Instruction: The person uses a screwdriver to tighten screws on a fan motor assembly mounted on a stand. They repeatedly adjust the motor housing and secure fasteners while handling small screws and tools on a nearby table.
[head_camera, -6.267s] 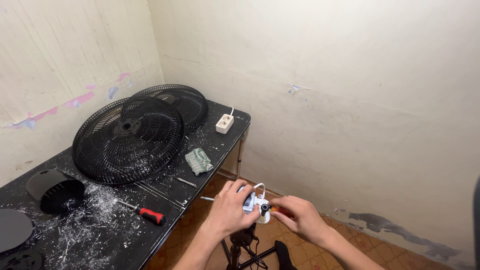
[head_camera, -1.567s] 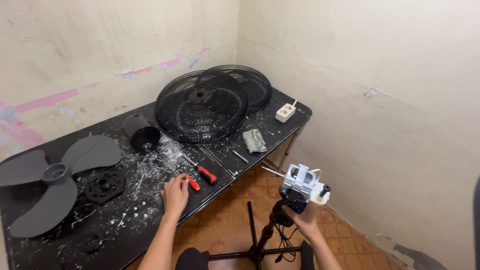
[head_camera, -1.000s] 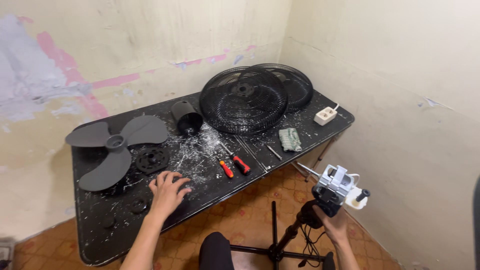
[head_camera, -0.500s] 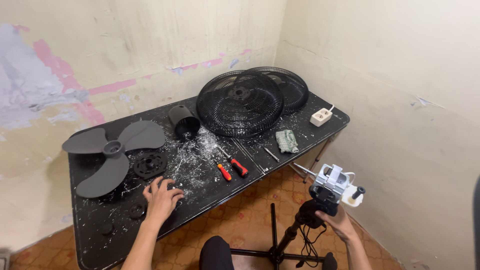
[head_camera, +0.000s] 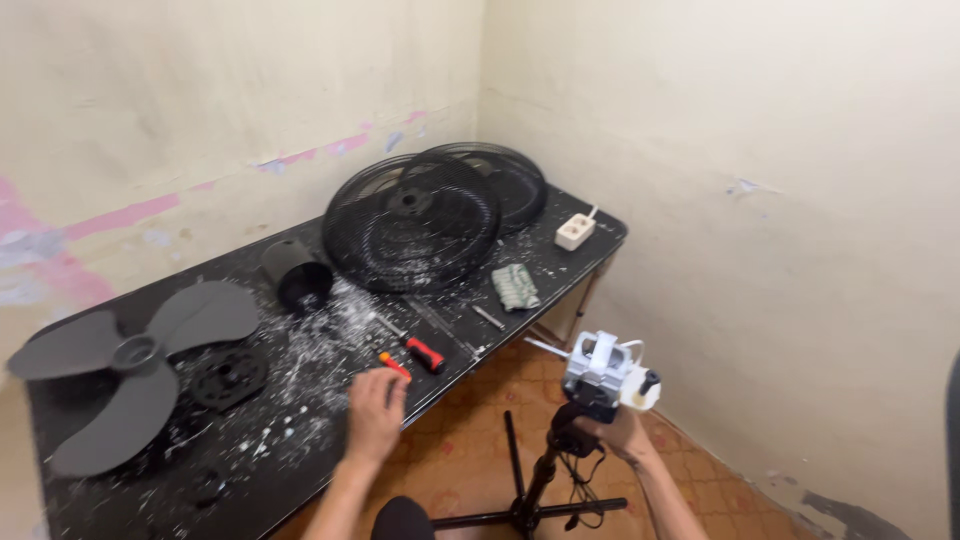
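My right hand (head_camera: 618, 438) is wrapped around the neck just under the white motor (head_camera: 603, 372), which sits on top of a black tripod (head_camera: 528, 490) standing on the tiled floor; I judge the grip is there to steady the top-heavy unit while the other hand works. My left hand (head_camera: 375, 412) lies on the table (head_camera: 590, 250) with the fingers loosely spread, closed on nothing, the fingertips touching or nearly touching the small orange-handled screwdriver (head_camera: 393, 364); I cannot tell which. Just beyond that one lies a larger screwdriver with a red and black handle (head_camera: 418, 349), its shaft pointing away from me. White flecks and dust are scattered over the black top around the hand. To the left of the hand sit a round black hub (head_camera: 229, 374) and the grey fan blade (head_camera: 125, 365). Further back stands a black cone-shaped housing (head_camera: 296, 274), then two fan grilles (head_camera: 412, 222) leaning together against the wall. Beyond the screwdrivers, toward the corner, are a folded rag (head_camera: 515, 286) and a white power strip (head_camera: 575, 232). Nothing stands between my left hand and the screwdrivers.
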